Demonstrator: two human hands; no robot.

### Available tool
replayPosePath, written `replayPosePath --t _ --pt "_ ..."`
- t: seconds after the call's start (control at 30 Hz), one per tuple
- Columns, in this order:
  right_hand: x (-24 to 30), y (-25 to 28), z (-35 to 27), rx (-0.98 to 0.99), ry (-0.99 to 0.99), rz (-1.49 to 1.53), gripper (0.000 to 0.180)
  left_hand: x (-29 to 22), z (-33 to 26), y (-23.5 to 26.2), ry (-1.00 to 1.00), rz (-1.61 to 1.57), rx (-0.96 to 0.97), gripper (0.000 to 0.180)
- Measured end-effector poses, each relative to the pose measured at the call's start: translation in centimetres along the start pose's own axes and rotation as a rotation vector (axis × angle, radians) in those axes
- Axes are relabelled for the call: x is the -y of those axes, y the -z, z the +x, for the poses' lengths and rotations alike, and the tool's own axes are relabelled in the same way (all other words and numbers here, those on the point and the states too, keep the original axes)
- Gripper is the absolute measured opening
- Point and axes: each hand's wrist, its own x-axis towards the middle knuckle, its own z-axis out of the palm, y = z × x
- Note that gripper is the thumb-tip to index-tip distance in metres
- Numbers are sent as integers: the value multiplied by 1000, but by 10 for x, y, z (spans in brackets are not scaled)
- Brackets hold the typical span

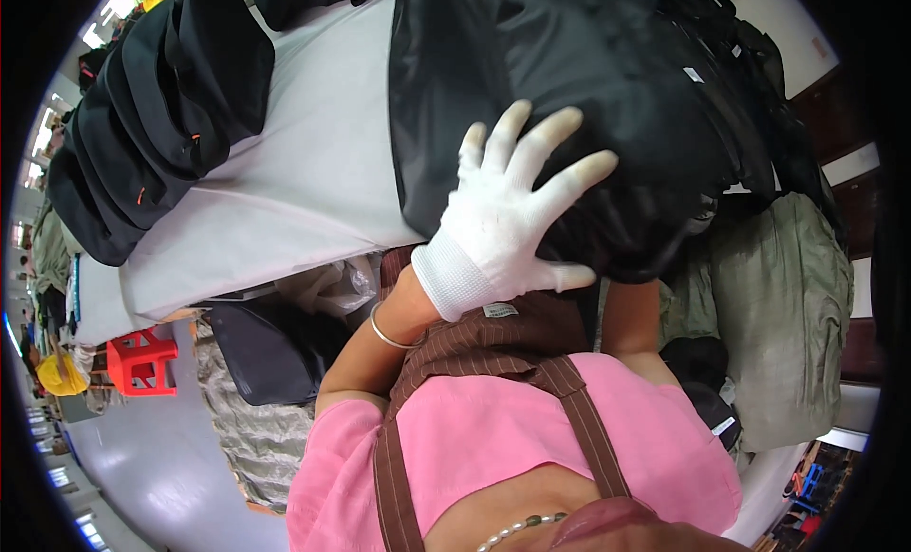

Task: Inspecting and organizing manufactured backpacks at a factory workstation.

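Observation:
A large black item with a glossy, coated-looking surface [455, 68] lies over the table's near edge. It looks like a bag turned lining side out, though its full shape cannot be made out. My left hand [508, 205], in a white glove with yellowish fingertips, is spread over its near part with the fingers apart and nothing grasped. Whether the palm presses on the surface is hard to tell. My right forearm [631, 315] goes up under the item's near lower edge. The black material hides my right hand and whatever it touches.
On the white-covered table [313, 106], several black bags [171, 125] stand in a row at the left. More black pieces [750, 106] are heaped at the right. Below are a dark bag [275, 348], a red stool [142, 362] and a grey-green sack [788, 315].

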Motion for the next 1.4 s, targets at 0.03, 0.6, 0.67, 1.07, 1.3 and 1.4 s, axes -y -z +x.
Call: replayPosePath --t 0.03,0.6,0.67,1.07,1.3,1.4 --pt "-9 11 -6 -8 -24 25 46 5 -4 -5 39 -36 24 85" --pt "-76 74 -58 -109 -194 -34 28 61 -52 -78 451 -47 236 57" --pt "-82 79 -64 -89 -187 -56 27 62 -51 -83 467 -33 300 58" --pt "-85 130 -74 -565 -22 -876 22 50 -65 -114 810 -1025 132 55" --pt "-56 113 -19 -201 60 -864 25 47 -72 -99 942 -1059 249 56" --pt "-68 109 16 -29 205 -1060 25 45 -81 -102 903 -1053 218 56"
